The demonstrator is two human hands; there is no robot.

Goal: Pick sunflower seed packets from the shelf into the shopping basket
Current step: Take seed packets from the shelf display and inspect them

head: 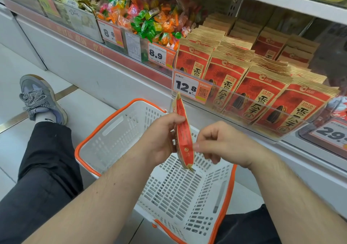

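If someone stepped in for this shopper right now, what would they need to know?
Left hand: grips one seed packet edge-on above the basket.
Right hand: fingers loosely curled, its fingertips at the packet's lower part; a grip cannot be confirmed.
Shelf packets: full rows behind the clear rail, beside the 12.8 price tag.
Done: one packet off the shelf.
Left: no packet shows in the basket yet; lower this one in, then fetch more.

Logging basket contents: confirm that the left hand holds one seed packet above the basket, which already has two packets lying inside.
Wrong on the contents. The head view shows the left hand gripping a seed packet above the basket, but no packets lie inside yet.
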